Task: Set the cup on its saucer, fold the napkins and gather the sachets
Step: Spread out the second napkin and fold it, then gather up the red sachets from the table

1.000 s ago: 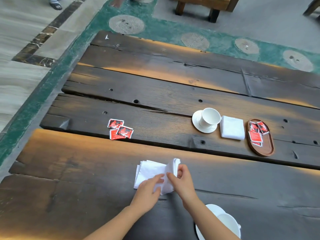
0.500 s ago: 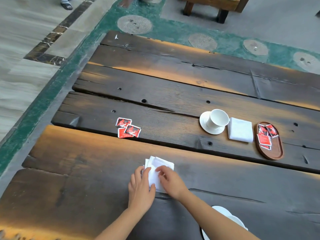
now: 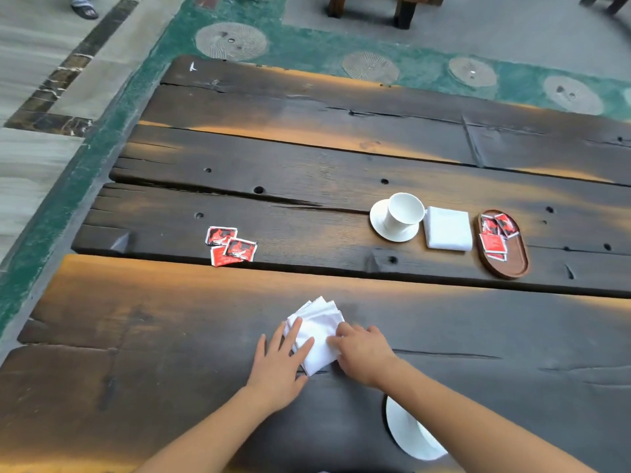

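A folded white napkin [image 3: 317, 331] lies on the near plank of the dark wooden table. My left hand [image 3: 280, 367] presses flat on its left side with fingers spread. My right hand [image 3: 363, 353] rests on its right edge, fingers curled onto the cloth. Further back a white cup [image 3: 403, 211] stands on its saucer [image 3: 379, 223], with a second folded napkin [image 3: 447, 232] beside it. An oval wooden tray [image 3: 512, 264] holds several red sachets [image 3: 493, 242]. Three loose red sachets [image 3: 230, 245] lie at the middle left.
Another white saucer or cup [image 3: 409, 435] shows partly under my right forearm at the near edge. The table [image 3: 307, 165] has cracks, gaps and holes between its planks. Beyond lie a green patterned floor, wooden furniture legs [image 3: 403, 11] and a person's sandalled foot [image 3: 83, 10].
The raised flap of the napkin has been folded down. Both hands now lie lower and flatter on the napkin, which is a smaller packet.
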`<state>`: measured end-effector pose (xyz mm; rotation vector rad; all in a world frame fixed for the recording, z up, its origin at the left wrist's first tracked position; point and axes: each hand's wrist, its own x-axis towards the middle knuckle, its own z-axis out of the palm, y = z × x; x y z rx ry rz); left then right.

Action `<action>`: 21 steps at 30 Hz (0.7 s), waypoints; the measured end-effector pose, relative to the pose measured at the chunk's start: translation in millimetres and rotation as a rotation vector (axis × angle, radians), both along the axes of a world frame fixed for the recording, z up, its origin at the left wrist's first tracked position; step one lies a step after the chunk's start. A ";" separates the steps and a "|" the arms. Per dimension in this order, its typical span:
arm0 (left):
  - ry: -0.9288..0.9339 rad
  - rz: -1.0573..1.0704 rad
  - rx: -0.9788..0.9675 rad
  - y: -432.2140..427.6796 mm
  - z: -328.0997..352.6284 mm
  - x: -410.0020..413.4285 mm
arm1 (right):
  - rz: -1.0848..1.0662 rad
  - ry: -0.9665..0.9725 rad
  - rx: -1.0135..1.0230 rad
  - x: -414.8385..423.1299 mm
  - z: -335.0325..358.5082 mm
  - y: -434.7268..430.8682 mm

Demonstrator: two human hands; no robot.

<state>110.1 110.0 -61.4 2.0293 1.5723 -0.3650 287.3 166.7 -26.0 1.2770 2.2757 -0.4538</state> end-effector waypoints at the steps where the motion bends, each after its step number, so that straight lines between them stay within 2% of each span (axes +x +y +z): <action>1: 0.009 -0.062 -0.008 1.6 0.5 1.5 | 0.013 -0.022 -0.017 7.9 2.8 -3.1; 8: -0.078 -0.475 -0.078 -3.7 1.9 18.4 | -0.012 -0.106 -0.227 45.4 12.3 -26.0; 14: -0.086 -0.563 -0.101 -17.4 -0.7 29.1 | -0.094 -0.172 -0.403 47.0 14.6 -32.8; 21: -0.091 -0.566 -0.099 -20.3 0.2 32.8 | -0.119 -0.200 -0.485 42.4 19.1 -30.0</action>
